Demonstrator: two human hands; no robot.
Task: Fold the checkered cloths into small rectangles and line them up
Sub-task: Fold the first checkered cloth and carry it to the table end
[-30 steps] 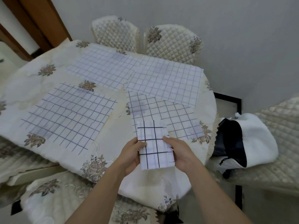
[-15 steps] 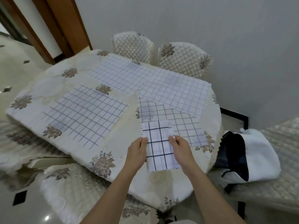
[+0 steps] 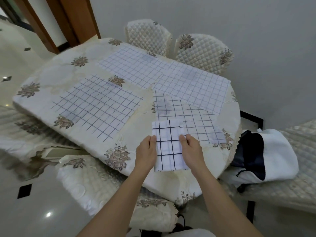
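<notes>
head view: left hand [image 3: 146, 151] and right hand [image 3: 191, 151] fingers pinch the folded checkered cloth [image 3: 168, 146].

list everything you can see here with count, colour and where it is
folded cloth: one, white with dark checks, at the table's near edge
flat cloths: four, white with blue checks, spread on the table
table: one, cream floral cover, centre
chairs: at least four, cream quilted, two far, one near, one right
bag: one, white and navy, on the right chair
door frame: one, brown wood, upper left
left grip: bare hand, holds the folded cloth's left edge
right grip: bare hand, holds its right edge
</notes>
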